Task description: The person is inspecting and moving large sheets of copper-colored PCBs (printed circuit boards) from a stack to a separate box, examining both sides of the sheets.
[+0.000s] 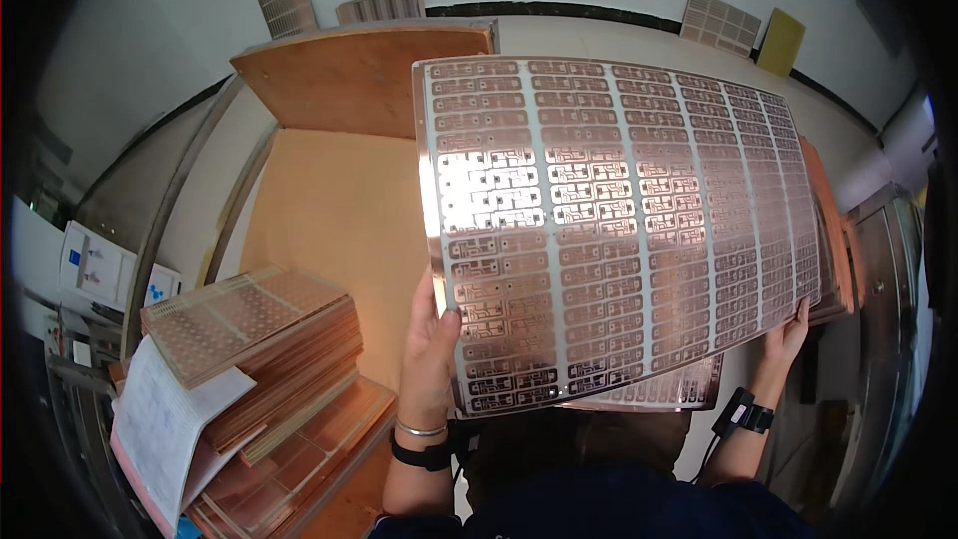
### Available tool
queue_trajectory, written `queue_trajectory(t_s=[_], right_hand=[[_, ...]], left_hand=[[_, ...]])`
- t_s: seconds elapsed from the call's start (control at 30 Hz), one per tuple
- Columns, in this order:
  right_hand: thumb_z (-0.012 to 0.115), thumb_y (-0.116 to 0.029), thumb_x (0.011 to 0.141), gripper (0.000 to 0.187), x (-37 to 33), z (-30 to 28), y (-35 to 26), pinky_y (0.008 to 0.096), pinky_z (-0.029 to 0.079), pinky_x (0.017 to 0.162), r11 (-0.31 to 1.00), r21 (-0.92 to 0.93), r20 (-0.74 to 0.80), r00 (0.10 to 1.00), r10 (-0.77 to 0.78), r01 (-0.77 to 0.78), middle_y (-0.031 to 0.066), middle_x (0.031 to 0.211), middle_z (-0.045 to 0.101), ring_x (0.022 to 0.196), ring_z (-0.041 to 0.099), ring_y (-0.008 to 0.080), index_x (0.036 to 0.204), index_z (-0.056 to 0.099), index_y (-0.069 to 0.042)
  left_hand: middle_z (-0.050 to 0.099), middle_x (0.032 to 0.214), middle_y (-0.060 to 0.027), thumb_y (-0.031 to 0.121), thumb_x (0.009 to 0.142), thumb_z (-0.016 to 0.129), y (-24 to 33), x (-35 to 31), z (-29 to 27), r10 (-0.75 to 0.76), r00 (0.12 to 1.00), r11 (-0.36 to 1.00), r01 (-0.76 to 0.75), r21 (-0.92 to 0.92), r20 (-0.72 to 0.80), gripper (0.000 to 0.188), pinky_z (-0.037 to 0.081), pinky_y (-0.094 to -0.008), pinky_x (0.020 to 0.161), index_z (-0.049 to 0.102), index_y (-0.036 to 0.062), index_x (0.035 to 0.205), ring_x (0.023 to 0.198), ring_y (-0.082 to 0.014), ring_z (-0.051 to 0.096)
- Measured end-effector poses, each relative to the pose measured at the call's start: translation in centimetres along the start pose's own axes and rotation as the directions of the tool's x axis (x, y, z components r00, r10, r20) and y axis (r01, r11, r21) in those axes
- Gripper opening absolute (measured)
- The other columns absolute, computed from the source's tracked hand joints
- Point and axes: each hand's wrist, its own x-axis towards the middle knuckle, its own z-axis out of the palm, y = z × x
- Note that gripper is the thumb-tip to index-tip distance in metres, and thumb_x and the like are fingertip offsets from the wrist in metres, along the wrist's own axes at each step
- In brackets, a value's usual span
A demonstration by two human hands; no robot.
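A large circuit board panel (pixel 589 279), shiny copper with rows of small etched circuits and pale strips between them, is held up tilted in front of me. My left hand (pixel 431 349) grips its lower left edge, with the thumb on the patterned face and the other fingers mostly behind. At the lower right corner, my right hand (pixel 788 332) holds the edge, its fingers partly hidden by the panel. Beneath the raised panel, part of a second patterned panel (pixel 689 386) shows near my lap.
A stack of copper boards (pixel 309 359) stands at the left, with paper sheets (pixel 175 419) beside it. Behind lie a tan board (pixel 329 185) and a brown upright wooden panel (pixel 339 80). More boards (pixel 836 230) stand at the right. Several panels (pixel 720 22) lean along the far wall.
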Motion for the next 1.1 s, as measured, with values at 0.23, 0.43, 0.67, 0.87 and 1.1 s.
queue_trajectory(t_s=[0.23,0.43,0.67,0.87,1.1], right_hand=[[0.045,-0.023,0.092,0.029,-0.3,-0.4,0.3,0.0347,0.042,0.091,0.999,0.023,0.049,0.998,0.026,-0.027,0.0100,0.111,0.058,0.102,0.054,0.0217,0.111,0.054,-0.002],[0.048,-0.022,0.091,0.025,-1.4,2.1,1.3,0.0296,0.045,0.087,0.999,0.049,-0.040,0.999,0.010,-0.008,0.0072,0.105,0.061,0.097,0.057,0.0172,0.104,0.057,-0.003],[0.049,-0.020,0.091,0.021,-2.3,3.9,2.0,0.0213,0.050,0.076,0.996,0.062,-0.070,0.996,-0.060,0.064,0.0032,0.095,0.064,0.087,0.060,0.0098,0.099,0.059,-0.004],[0.047,-0.025,0.092,0.022,-3.2,6.0,2.7,0.0286,0.048,0.083,0.999,-0.001,0.100,0.994,-0.034,0.034,0.0026,0.098,0.064,0.093,0.059,0.0131,0.099,0.061,-0.009],[0.042,-0.026,0.093,0.026,-3.6,7.4,2.9,0.0405,0.044,0.089,0.999,-0.014,0.199,0.979,0.044,-0.042,0.0061,0.107,0.061,0.101,0.056,0.0221,0.101,0.061,-0.009]], left_hand=[[0.043,0.127,-0.0122,0.027,0.085,0.059,-0.6,-0.4,-0.8,-0.030,1.000,0.998,0.031,-0.052,0.004,0.070,0.039,-0.0312,0.093,0.019,0.0019,0.136,0.113,-0.0197,0.046],[0.046,0.125,-0.0087,0.023,0.088,0.055,-0.6,-0.6,-1.1,-0.021,0.998,0.996,0.026,-0.089,0.057,0.061,0.036,-0.0318,0.096,0.024,0.0023,0.136,0.112,-0.0170,0.046],[0.043,0.128,-0.0099,0.017,0.087,0.056,-0.7,-0.5,-1.6,0.016,1.000,0.997,-0.017,-0.070,-0.015,0.062,0.037,-0.0327,0.096,0.022,0.0030,0.137,0.114,-0.0195,0.045],[0.046,0.124,-0.0108,0.013,0.087,0.053,-0.8,-0.2,-2.4,0.034,0.998,0.990,-0.041,-0.137,-0.052,0.059,0.045,-0.0325,0.089,0.022,0.0053,0.137,0.107,-0.0193,0.051],[0.048,0.121,-0.0108,0.016,0.087,0.055,-0.6,0.1,-3.8,0.114,0.981,0.992,-0.121,-0.034,-0.157,0.058,0.046,-0.0310,0.087,0.025,0.0036,0.135,0.104,-0.0188,0.052]])
